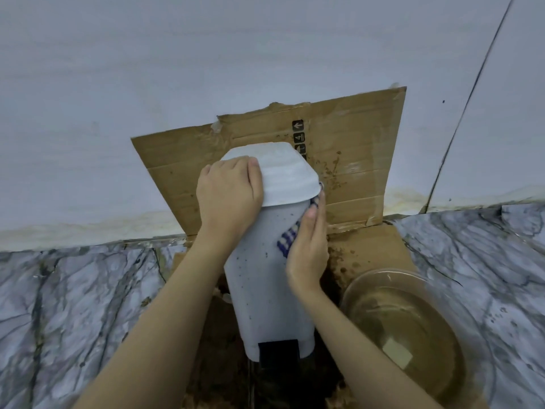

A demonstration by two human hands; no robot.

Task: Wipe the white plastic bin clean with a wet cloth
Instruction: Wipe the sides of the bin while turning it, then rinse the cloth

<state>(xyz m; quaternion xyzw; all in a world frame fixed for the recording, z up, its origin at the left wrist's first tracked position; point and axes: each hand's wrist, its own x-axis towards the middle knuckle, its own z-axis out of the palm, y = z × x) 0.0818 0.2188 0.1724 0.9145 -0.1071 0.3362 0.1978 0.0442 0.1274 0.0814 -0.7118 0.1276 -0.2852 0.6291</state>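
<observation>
**White plastic bin held on wet cardboard, cloth pressed to its side**

The white plastic bin [262,278] stands in the middle of the view on a sheet of stained cardboard [368,246], its body speckled with dark spots and its white lid [283,175] on top. A black pedal [278,352] juts from its base on the near side. The left hand [228,199] lies over the left edge of the lid, its grip closed around the rim and upper wall. The right hand [308,249] is flat against the bin's right side, pressing a blue-and-white striped cloth [287,240] to the plastic; the cloth shows only at the palm's edge and near the fingertips, the rest hidden under the hand.

Just right of the bin, on the cardboard, sits a clear round basin [413,329] of murky brown water with a pale square piece lying in it. The right forearm crosses between bin and basin. A second panel of cardboard [354,160] leans upright against the wall behind the bin, splashed with brown drops and printed with black handling marks.

Under the cardboard is a floor [73,305] of grey veined marble. The wall [147,69] is plain pale, with a yellowish stain along its foot.
</observation>
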